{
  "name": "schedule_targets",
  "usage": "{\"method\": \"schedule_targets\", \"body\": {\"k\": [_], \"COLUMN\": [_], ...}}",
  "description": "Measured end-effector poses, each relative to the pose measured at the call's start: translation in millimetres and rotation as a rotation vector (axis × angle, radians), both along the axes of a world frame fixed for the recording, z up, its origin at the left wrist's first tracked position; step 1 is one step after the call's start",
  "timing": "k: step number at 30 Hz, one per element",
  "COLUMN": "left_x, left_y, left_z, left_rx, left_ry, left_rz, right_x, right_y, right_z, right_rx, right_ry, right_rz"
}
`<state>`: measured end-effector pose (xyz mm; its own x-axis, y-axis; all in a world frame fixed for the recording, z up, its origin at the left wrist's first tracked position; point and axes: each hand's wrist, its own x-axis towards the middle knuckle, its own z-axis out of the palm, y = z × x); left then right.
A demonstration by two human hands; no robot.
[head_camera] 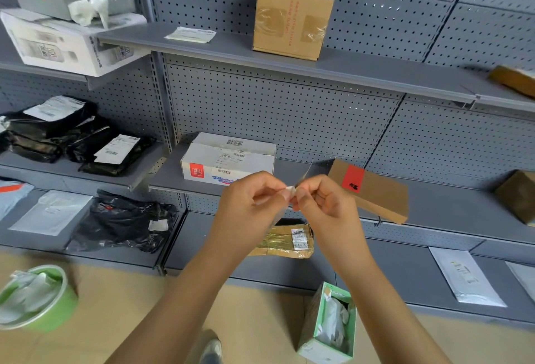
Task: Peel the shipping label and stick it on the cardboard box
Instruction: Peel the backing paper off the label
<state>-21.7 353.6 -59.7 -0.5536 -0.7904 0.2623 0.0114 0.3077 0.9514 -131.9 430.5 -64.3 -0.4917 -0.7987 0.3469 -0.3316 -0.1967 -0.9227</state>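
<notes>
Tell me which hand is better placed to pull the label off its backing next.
Probably the right hand: its fingertips pinch the raised corner of the label, a thin sheet trailing up from them, while the left hand grips the other layer below.

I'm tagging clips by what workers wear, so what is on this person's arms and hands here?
Nothing shows on either: the left hand and right hand are bare, with no gloves, rings or watch in view. Both forearms are uncovered down to the picture's lower edge, so no sleeve shows. The fingers have short, plain nails.
</notes>
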Motion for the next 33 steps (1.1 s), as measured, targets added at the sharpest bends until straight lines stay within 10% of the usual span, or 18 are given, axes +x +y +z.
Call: {"method": "schedule_targets", "body": {"k": [14,33], "left_x": [3,13], "left_y": [-7,-20], "left_z": [1,7], "left_rx": [0.391,0.571], "left_ry": [0.200,0.272], "left_rz": [0.022,0.093], "right_x": [-5,-20], "right_y": [-4,-5], "right_z": [-8,-6], "right_rx": [-0.077,-0.163], "right_ry": [-0.367,-0.399], "right_rz": [0.002,-0.034]}}
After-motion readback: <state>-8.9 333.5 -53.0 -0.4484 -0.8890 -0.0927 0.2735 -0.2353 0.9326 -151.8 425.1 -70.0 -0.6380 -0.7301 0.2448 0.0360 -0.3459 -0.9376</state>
